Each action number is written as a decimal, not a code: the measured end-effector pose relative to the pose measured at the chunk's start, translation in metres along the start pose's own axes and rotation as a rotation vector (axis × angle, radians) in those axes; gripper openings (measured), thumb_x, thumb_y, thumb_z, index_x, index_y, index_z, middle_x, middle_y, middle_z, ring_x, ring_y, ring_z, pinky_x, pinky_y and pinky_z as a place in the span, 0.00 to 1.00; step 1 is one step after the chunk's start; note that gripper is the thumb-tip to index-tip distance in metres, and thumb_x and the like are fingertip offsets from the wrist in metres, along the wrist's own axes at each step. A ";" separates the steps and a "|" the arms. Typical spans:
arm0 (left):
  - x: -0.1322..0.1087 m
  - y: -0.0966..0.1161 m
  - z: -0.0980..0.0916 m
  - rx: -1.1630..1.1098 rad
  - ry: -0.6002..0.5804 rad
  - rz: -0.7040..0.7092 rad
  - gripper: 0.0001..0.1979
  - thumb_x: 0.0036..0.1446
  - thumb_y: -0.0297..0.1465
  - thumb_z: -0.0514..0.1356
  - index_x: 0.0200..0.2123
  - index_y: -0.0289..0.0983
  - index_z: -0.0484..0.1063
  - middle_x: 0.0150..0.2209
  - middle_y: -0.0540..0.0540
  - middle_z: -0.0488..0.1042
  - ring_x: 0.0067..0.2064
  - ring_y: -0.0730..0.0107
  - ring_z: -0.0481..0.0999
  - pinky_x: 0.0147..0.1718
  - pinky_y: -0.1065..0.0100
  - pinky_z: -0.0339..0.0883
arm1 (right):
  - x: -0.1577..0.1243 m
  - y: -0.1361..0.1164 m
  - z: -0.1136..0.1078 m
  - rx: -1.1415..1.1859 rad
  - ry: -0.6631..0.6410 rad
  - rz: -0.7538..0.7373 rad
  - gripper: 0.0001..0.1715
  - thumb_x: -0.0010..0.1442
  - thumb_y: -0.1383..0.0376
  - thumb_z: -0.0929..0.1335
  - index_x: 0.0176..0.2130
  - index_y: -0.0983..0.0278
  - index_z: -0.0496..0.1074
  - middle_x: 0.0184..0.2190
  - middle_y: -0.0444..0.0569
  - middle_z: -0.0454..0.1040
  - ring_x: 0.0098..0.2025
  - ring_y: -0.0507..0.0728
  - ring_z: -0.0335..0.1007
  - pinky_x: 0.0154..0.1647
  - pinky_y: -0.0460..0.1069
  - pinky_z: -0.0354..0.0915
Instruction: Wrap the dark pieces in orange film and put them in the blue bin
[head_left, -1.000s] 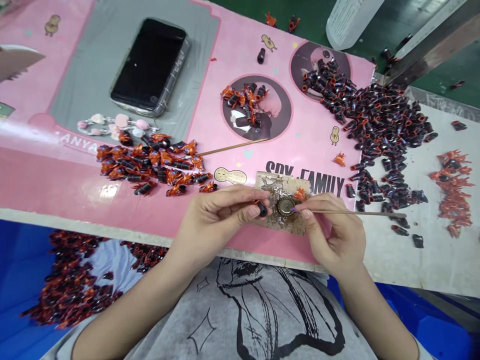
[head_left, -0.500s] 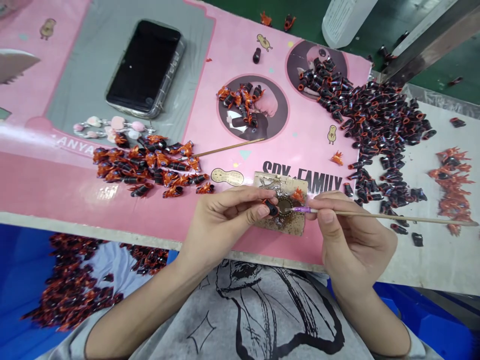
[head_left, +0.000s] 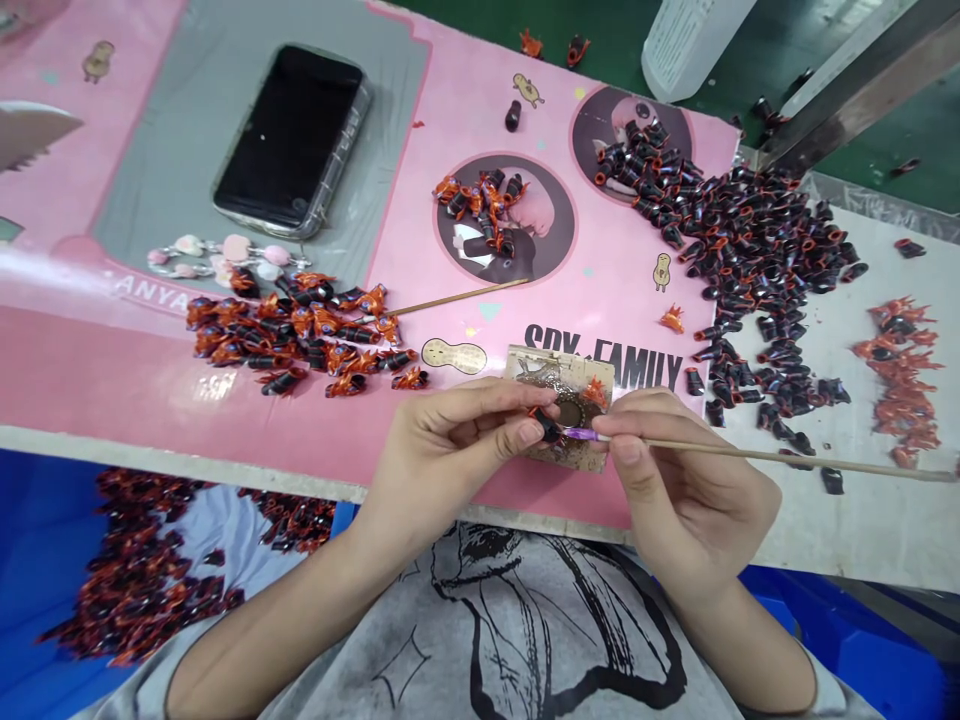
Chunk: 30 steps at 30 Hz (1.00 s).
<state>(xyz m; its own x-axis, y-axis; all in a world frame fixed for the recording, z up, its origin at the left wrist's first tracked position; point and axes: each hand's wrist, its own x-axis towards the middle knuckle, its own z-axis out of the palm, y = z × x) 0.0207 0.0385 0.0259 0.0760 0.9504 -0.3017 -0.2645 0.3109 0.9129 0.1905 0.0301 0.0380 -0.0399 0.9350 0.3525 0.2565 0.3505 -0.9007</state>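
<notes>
1. Black tubular plastic piece (head_left: pixel 546 426) with a touch of orange: it sits at the fingertips of the left hand (head_left: pixel 450 430), above the near edge of the table. Thumb and fingers pinch it lightly, seemingly to leave the side toward the right hand exposed.
2. Right hand (head_left: pixel 682 470): its fingers close on a thin pale wooden stick (head_left: pixel 765 455), gripping near the purple tip (head_left: pixel 581 434), probably for fine control. Tip and piece meet or nearly meet; contact is too small to tell.
3. Beige rectangular board (head_left: pixel 521 362), smeared with something glossy, lies just under the fingertips, presumably for short reach. It carries a dark round cap (head_left: pixel 571 414) and an orange spiky piece (head_left: pixel 596 390).
4. Orange spiky pieces (head_left: pixel 904 380) form a loose column at the right; orange-and-black pieces (head_left: pixel 300 325) lie grouped at the left. This looks like sorting by kind.
5. Beyond the board, a large heap of black tubular pieces (head_left: pixel 765 240) spreads over the pink printed mat (head_left: pixel 615 250) and pale tabletop, apparently within the right hand's reach.
6. Black phone (head_left: pixel 289 140) in a clear case lies farther back, apart from the pieces.
</notes>
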 end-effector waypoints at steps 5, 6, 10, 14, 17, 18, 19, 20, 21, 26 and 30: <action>0.000 0.002 0.001 0.003 0.006 -0.002 0.10 0.49 0.27 0.73 0.34 0.49 0.85 0.34 0.49 0.85 0.39 0.64 0.84 0.40 0.65 0.81 | -0.001 0.001 -0.001 -0.003 -0.005 -0.050 0.14 0.63 0.73 0.70 0.43 0.57 0.80 0.34 0.47 0.81 0.35 0.57 0.75 0.37 0.56 0.71; 0.000 0.002 0.001 -0.006 0.004 -0.002 0.10 0.49 0.27 0.73 0.34 0.48 0.85 0.34 0.49 0.85 0.38 0.64 0.84 0.40 0.66 0.81 | -0.001 0.001 -0.001 -0.013 0.013 -0.050 0.13 0.63 0.73 0.70 0.43 0.57 0.80 0.34 0.46 0.82 0.35 0.57 0.75 0.37 0.56 0.72; 0.000 0.003 0.002 -0.088 -0.010 -0.022 0.12 0.48 0.25 0.74 0.36 0.47 0.85 0.32 0.50 0.85 0.35 0.68 0.84 0.37 0.71 0.81 | -0.003 0.003 -0.001 -0.018 0.074 -0.025 0.12 0.64 0.71 0.71 0.43 0.56 0.80 0.34 0.46 0.82 0.35 0.57 0.76 0.38 0.56 0.73; -0.001 0.005 0.004 -0.138 -0.024 -0.036 0.12 0.48 0.23 0.73 0.36 0.44 0.85 0.31 0.51 0.85 0.34 0.71 0.85 0.38 0.75 0.80 | -0.003 0.006 0.001 0.009 0.102 -0.018 0.11 0.64 0.71 0.71 0.44 0.57 0.80 0.35 0.45 0.82 0.36 0.56 0.75 0.39 0.55 0.72; -0.002 0.005 0.005 -0.142 -0.028 -0.031 0.12 0.49 0.21 0.72 0.35 0.43 0.85 0.31 0.51 0.85 0.33 0.74 0.85 0.37 0.78 0.79 | -0.002 0.007 0.003 0.023 0.103 -0.025 0.11 0.65 0.71 0.71 0.44 0.58 0.80 0.35 0.45 0.82 0.37 0.55 0.75 0.40 0.54 0.72; -0.002 0.005 0.005 -0.141 -0.029 -0.027 0.12 0.49 0.20 0.72 0.35 0.43 0.85 0.31 0.51 0.85 0.33 0.74 0.84 0.37 0.79 0.79 | -0.001 0.007 0.004 0.024 0.102 -0.024 0.10 0.65 0.71 0.71 0.43 0.58 0.80 0.35 0.45 0.82 0.37 0.55 0.75 0.41 0.53 0.72; -0.002 0.005 0.004 -0.140 -0.029 -0.023 0.13 0.49 0.20 0.72 0.35 0.43 0.85 0.32 0.51 0.85 0.33 0.75 0.84 0.37 0.80 0.78 | 0.000 0.007 0.004 0.022 0.099 -0.022 0.10 0.65 0.71 0.71 0.43 0.58 0.80 0.35 0.45 0.82 0.37 0.55 0.75 0.41 0.53 0.72; -0.002 0.005 0.004 -0.137 -0.027 -0.019 0.13 0.49 0.20 0.72 0.36 0.42 0.85 0.32 0.52 0.86 0.33 0.75 0.84 0.37 0.80 0.78 | 0.000 0.007 0.004 0.019 0.095 -0.021 0.09 0.65 0.70 0.71 0.43 0.58 0.80 0.34 0.45 0.82 0.36 0.55 0.75 0.40 0.53 0.72; -0.003 0.004 0.004 -0.134 -0.027 -0.017 0.13 0.49 0.20 0.72 0.36 0.43 0.85 0.32 0.52 0.86 0.34 0.76 0.84 0.38 0.80 0.78 | 0.000 0.007 0.005 0.014 0.091 -0.019 0.09 0.65 0.70 0.70 0.42 0.58 0.80 0.34 0.45 0.82 0.36 0.55 0.76 0.40 0.53 0.72; -0.004 0.004 0.002 -0.119 -0.035 -0.011 0.14 0.49 0.19 0.72 0.36 0.44 0.85 0.33 0.52 0.86 0.34 0.77 0.84 0.38 0.81 0.78 | 0.001 0.005 0.006 -0.005 0.088 -0.006 0.10 0.65 0.70 0.70 0.42 0.57 0.80 0.33 0.43 0.81 0.37 0.54 0.75 0.40 0.52 0.72; -0.005 0.005 0.003 -0.124 -0.035 -0.015 0.14 0.49 0.19 0.71 0.36 0.44 0.85 0.33 0.53 0.85 0.33 0.78 0.83 0.37 0.82 0.77 | 0.000 0.004 0.005 -0.001 0.074 -0.005 0.11 0.65 0.72 0.70 0.43 0.58 0.80 0.34 0.43 0.80 0.37 0.54 0.74 0.40 0.52 0.71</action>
<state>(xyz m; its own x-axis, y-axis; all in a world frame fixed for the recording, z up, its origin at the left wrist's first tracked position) 0.0219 0.0355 0.0327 0.1136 0.9462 -0.3029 -0.3800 0.3230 0.8668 0.1865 0.0318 0.0326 0.0307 0.9265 0.3752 0.2571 0.3554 -0.8987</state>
